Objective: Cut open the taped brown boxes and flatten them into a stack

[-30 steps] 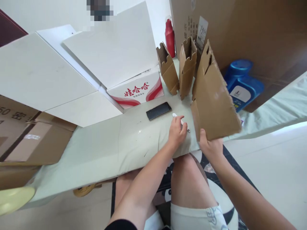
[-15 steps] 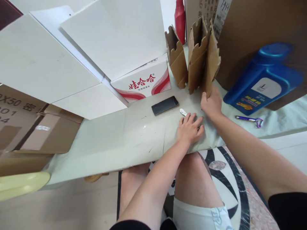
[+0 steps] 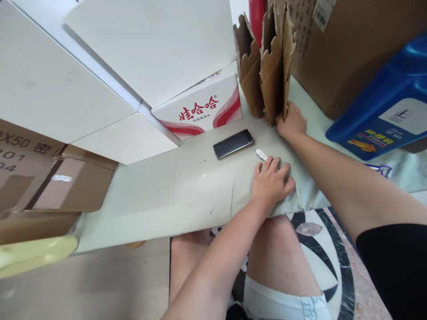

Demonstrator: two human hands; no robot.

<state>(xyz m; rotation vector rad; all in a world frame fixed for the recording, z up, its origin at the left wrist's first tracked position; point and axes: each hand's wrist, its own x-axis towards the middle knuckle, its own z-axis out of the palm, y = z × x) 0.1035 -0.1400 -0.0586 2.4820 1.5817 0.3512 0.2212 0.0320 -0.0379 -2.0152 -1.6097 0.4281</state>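
My right hand pinches the lower end of a brown folded cardboard piece, the rightmost of three standing on the covered table. Close to its left stand the middle cardboard piece and the left cardboard piece, both with jagged top edges. My left hand lies spread and palm down on the table. Its fingertips are by a small white object, partly hidden under them, whose kind I cannot make out. A dark phone lies flat to the left of that object.
A white carton with red lettering stands behind the phone, beside large white boxes. At right are a blue bottle, a purple-handled item and a big brown carton. More brown cartons stand at left.
The view has shifted. The right cardboard piece has come upright and closer to the middle one, with my right hand still at its lower end. My left hand stays on the table.
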